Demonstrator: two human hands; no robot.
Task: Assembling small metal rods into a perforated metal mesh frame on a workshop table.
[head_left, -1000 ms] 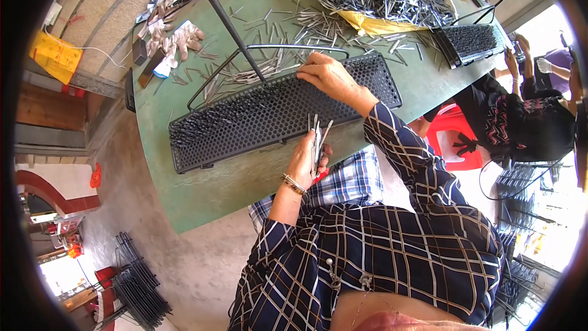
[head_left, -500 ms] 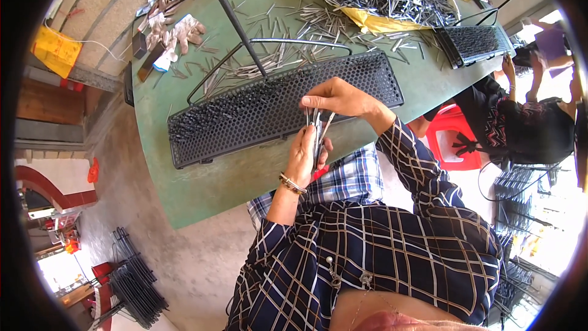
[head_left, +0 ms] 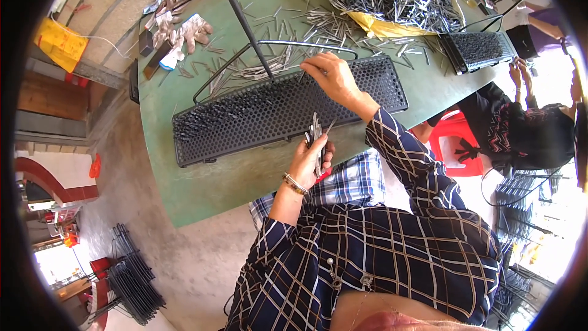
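Note:
My left hand is closed round a bundle of thin grey metal pins, held in front of the near edge of a long black perforated tray. My right hand hovers over the tray's far edge, thumb and fingertips pinched together. A thin metal pin seems to poke out below those fingertips, though it is small and partly hidden. Dark pins stand close together in the tray's left part and along its far side. Bare holes show toward its middle and right.
Loose pins lie scattered behind the tray on the green table. A yellow-edged sack heaped with pins stands beyond. A black bar rises from the tray's frame. Gloves lie far left; a second tray and a co-worker are right.
My right hand has left the bundle and moved away over the tray's far side. My left hand has dropped slightly nearer to me, still holding the pins.

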